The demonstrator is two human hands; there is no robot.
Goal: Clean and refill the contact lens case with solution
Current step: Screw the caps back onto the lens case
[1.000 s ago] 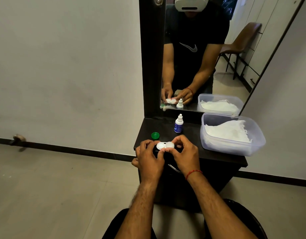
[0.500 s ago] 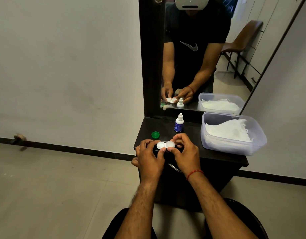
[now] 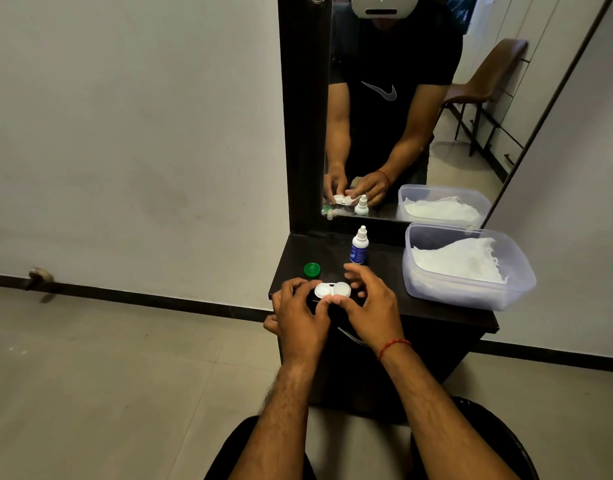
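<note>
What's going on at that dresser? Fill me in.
A person holds a white contact lens case in both hands over the front of the dark dresser top. The left hand grips its left end and the right hand pinches the right well. A green cap lies loose behind the hands. The solution bottle stands untouched, and a clear tub of white tissue sits to the right.

Both bare arms reach forward, and the two hands meet close together. The left hand (image 3: pixel 300 313) curls its fingers round the left end of the little lens case (image 3: pixel 332 290). The right hand (image 3: pixel 371 306) puts its thumb on the near edge and bends its fingers over the top, with the first finger lifted.
</note>
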